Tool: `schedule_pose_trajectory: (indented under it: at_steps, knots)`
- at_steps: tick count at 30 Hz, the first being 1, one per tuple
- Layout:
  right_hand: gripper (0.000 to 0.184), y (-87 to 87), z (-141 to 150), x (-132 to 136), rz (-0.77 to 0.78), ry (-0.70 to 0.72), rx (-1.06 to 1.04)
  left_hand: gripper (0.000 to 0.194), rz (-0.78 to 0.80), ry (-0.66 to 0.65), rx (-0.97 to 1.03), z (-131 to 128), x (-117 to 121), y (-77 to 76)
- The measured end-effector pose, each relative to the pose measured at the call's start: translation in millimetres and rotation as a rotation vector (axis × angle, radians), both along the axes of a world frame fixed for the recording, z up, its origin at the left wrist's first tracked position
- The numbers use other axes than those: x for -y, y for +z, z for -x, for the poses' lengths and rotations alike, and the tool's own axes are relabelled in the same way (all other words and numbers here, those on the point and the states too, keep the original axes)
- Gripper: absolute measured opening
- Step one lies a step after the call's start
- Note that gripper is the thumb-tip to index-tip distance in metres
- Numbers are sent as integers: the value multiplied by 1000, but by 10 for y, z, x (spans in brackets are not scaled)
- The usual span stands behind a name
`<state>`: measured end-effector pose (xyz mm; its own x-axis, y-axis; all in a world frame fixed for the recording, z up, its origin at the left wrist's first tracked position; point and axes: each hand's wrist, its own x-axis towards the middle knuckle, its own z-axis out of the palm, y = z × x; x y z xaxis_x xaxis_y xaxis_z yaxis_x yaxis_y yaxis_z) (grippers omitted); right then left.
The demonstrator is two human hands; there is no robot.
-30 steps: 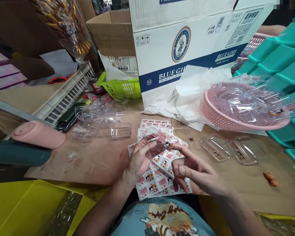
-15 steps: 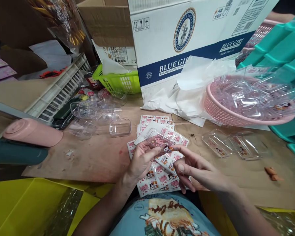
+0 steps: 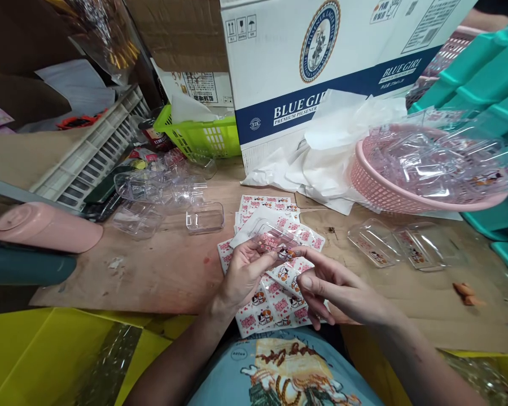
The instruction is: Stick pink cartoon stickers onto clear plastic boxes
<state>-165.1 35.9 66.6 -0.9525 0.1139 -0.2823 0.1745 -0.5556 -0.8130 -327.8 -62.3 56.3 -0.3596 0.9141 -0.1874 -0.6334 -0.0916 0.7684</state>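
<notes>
My left hand [image 3: 246, 275] is closed on a small clear plastic box [image 3: 275, 230], thumb on top. On the box is a sticker [image 3: 269, 242] with pink lettering and cartoon animals. My right hand [image 3: 337, 285] reaches in from the right, its index fingertip touching the sticker's edge; the thumb and other fingers stand apart, holding nothing. Sheets of the same stickers [image 3: 275, 307] lie overlapping under both hands. A plain clear box [image 3: 205, 219] sits to the left. Two clear boxes with stickers, one [image 3: 375, 243] beside the other [image 3: 420, 246], lie on the right.
A pink basket [image 3: 364, 180] heaped with clear boxes stands at the right, by stacked teal bins [image 3: 486, 73]. White paper [image 3: 330, 135] leans against a large carton [image 3: 271, 73]. A green basket [image 3: 198, 138], loose clear boxes [image 3: 144, 194] and a pink tumbler [image 3: 46, 228] are leftward.
The view has shifted slightly. My right index finger has moved a little left along the sticker's edge; my left hand keeps its hold on the box.
</notes>
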Motion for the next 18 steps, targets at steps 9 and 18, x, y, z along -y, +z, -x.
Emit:
schedule_pose_trajectory:
  at_steps: [9,18]
  knots:
    - [67,-6,25,5,24,-42,12,18,-13,-8,13,11,8,-30]
    - [67,-15,62,23,3,-82,60,24,19,-10,2,24,3,-40]
